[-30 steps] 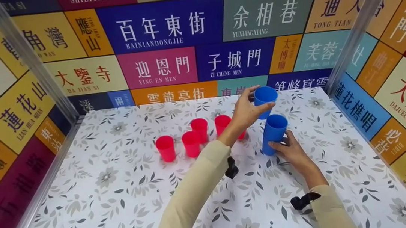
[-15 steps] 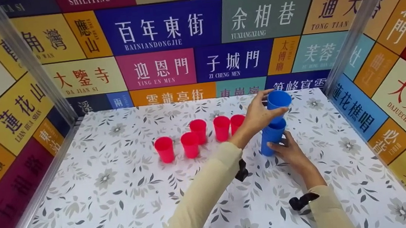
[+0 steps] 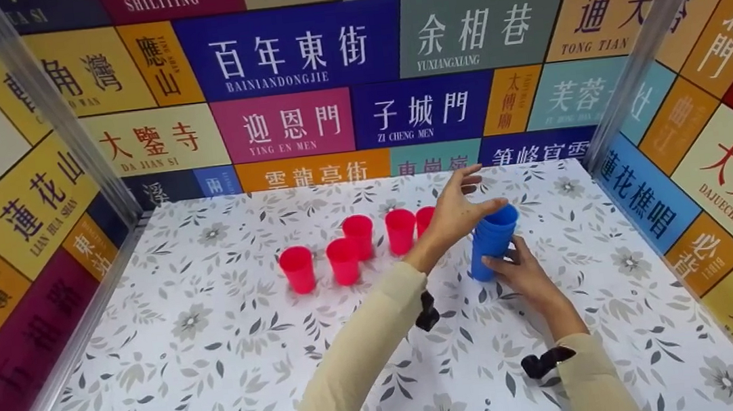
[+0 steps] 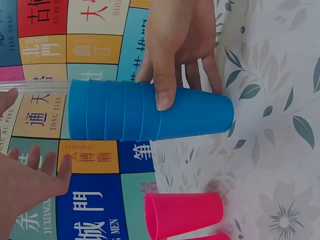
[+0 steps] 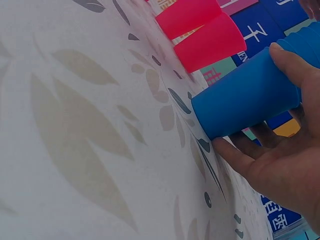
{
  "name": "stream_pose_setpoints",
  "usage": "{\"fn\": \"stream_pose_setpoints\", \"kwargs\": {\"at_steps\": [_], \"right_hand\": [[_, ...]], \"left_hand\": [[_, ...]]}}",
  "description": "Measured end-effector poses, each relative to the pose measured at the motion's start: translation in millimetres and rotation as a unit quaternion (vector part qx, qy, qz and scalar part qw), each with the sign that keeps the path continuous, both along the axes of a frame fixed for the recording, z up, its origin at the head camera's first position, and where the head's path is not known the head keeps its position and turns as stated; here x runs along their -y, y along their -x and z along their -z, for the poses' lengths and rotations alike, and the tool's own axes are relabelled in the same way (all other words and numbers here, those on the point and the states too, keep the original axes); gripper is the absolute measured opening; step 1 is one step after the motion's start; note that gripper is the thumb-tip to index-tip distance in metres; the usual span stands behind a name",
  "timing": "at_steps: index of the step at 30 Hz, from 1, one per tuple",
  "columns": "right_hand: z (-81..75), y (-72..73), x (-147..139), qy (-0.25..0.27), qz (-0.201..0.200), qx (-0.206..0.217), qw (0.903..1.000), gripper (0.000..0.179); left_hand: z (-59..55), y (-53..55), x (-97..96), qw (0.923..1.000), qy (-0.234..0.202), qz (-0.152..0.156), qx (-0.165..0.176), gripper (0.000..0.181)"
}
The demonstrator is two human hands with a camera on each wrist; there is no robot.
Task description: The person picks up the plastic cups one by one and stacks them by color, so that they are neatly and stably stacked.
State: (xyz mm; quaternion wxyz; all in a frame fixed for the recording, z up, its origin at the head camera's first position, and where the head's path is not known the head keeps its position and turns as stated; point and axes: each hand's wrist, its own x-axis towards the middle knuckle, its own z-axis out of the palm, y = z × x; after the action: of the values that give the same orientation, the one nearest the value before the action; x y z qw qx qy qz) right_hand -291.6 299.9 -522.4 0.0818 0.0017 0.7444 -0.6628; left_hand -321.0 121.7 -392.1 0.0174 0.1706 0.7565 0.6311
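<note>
A nested stack of several blue cups (image 3: 490, 250) stands on the table at the right, rims up. My right hand (image 3: 529, 273) grips the lower part of the stack; in the right wrist view its thumb and fingers wrap the bottom blue cup (image 5: 245, 95). Close to the top rim is my left hand (image 3: 459, 209), its fingers spread and nothing held. The left wrist view shows a gap between that hand (image 4: 35, 185) and the stacked blue cups (image 4: 115, 110). Several red cups (image 3: 344, 262) stand upright to the left of the stack, one partly hidden behind my left wrist.
A white floral cloth (image 3: 222, 384) covers the table. Walls printed with coloured signs (image 3: 288, 47) enclose the back and both sides, with clear corner posts (image 3: 655, 32) at the edges. Small black wrist devices (image 3: 546, 362) sit on both sleeves.
My left hand lowered a blue cup into the top of the stack and let go, then drew back slightly left. My right hand kept its hold on the stack.
</note>
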Motion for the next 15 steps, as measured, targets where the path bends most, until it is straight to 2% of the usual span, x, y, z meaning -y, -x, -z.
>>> {"fn": "stream_pose_setpoints", "kwargs": {"at_steps": [7,15], "right_hand": [[-1.8,0.2,1,0.000,-0.006,0.003,1.0000,0.091],[0.6,-0.1,0,0.003,-0.003,0.008,1.0000,0.093]], "left_hand": [[3.0,-3.1,25.2,0.9998,-0.017,-0.002,-0.011,0.071],[7.4,-8.1,58.1,0.9987,0.024,-0.003,-0.045,0.070]]}}
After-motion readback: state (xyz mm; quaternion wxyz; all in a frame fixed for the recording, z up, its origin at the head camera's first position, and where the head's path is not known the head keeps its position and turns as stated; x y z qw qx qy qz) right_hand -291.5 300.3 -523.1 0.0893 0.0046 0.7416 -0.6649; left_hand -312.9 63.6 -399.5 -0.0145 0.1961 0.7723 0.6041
